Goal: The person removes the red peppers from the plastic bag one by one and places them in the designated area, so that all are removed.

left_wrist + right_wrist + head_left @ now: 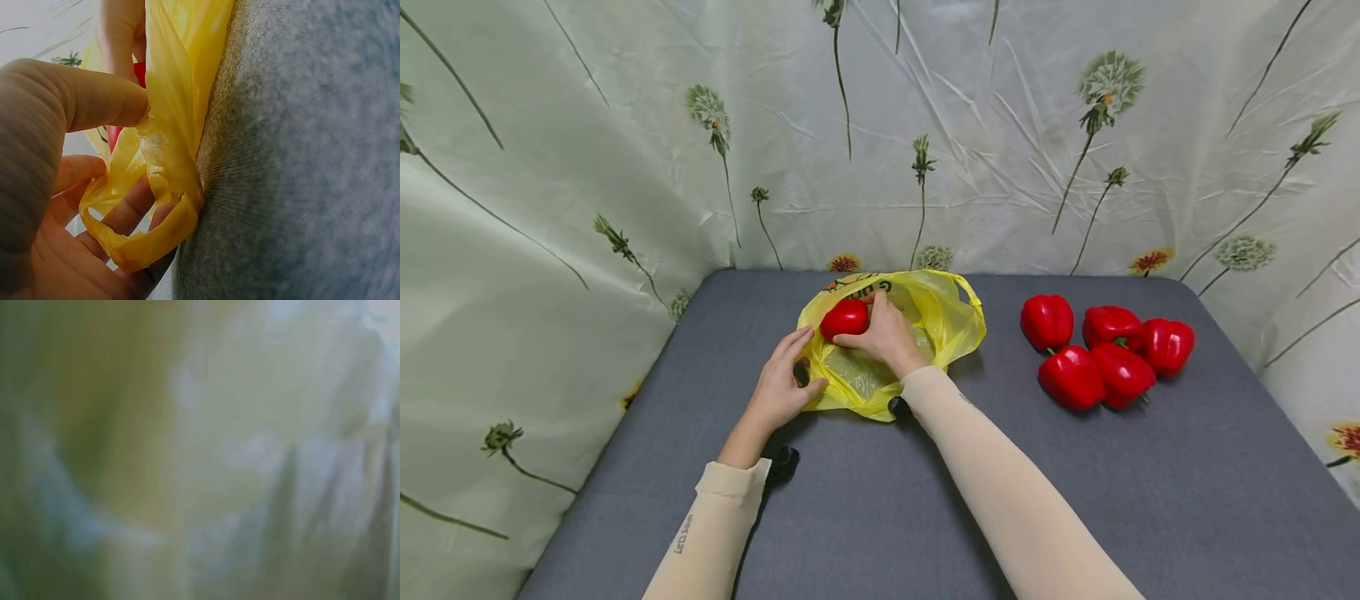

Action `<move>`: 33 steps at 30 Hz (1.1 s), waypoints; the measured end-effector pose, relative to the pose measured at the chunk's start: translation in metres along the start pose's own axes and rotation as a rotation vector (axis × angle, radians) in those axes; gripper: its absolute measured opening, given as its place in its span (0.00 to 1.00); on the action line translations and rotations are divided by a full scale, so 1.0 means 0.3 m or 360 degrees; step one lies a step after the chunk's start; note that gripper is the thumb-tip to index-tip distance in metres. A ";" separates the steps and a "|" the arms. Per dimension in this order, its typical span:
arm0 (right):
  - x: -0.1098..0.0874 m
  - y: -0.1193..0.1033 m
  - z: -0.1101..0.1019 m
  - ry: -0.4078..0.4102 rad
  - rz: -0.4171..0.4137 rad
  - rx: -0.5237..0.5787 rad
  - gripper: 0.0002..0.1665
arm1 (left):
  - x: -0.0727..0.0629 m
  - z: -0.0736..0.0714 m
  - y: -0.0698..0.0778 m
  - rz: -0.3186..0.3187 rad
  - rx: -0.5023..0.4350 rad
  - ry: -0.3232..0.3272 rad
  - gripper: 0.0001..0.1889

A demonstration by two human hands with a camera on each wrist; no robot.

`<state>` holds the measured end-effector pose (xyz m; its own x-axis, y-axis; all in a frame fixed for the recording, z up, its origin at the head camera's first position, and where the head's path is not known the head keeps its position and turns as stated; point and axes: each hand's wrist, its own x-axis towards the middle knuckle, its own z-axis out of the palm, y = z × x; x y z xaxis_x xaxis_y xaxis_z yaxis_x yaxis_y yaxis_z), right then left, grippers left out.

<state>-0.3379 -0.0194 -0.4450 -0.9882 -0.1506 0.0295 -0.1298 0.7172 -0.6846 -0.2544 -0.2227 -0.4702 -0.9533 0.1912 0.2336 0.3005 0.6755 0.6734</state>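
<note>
A yellow plastic bag [955, 321] lies on the table with its mouth spread open. Inside its left part, my right hand [883, 333] grips a red bell pepper [844, 320] between thumb and fingers. At the bag's left edge is my left hand [778, 387], its thumb against the plastic. The left wrist view shows its fingers curved at a loop of the bag [156, 244], the handle crossing in front of them. Only blurred yellowish plastic [237, 425] fills the right wrist view, so the pepper and right fingers are hidden there.
Several red bell peppers [1071, 378] sit in a group on the right side of the dark grey table [880, 508]. A pale curtain with printed dandelions [1000, 167] hangs behind the table and along its left side.
</note>
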 end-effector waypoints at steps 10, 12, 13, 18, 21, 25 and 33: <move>-0.013 0.013 -0.006 -0.0142 -0.0067 -0.0072 0.53 | -0.007 0.005 -0.002 -0.0007 0.0013 0.0008 0.45; -0.017 0.016 -0.009 -0.0151 -0.0077 -0.0078 0.52 | -0.010 0.004 -0.002 -0.0006 0.0013 0.0013 0.44; -0.018 0.017 -0.011 -0.0154 -0.0082 -0.0074 0.52 | -0.010 0.003 -0.001 -0.0008 0.0010 0.0015 0.44; -0.018 0.024 -0.028 -0.0154 -0.0067 -0.0022 0.51 | -0.007 0.001 0.004 -0.0019 -0.0002 0.0006 0.45; -0.018 0.025 -0.048 -0.0160 -0.0038 -0.0004 0.50 | -0.005 0.002 0.005 -0.0027 -0.0007 -0.0004 0.45; -0.021 0.021 -0.078 -0.0192 -0.0042 -0.0010 0.50 | -0.004 0.002 0.003 -0.0015 -0.0001 0.0001 0.45; -0.040 0.018 -0.128 -0.0250 -0.0123 0.0005 0.48 | -0.002 0.002 0.002 -0.0011 0.0022 0.0013 0.45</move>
<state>-0.3300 0.0125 -0.4212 -0.9501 -0.3102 -0.0318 -0.2046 0.6972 -0.6871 -0.2536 -0.2221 -0.4704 -0.9552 0.1804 0.2346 0.2931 0.6866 0.6654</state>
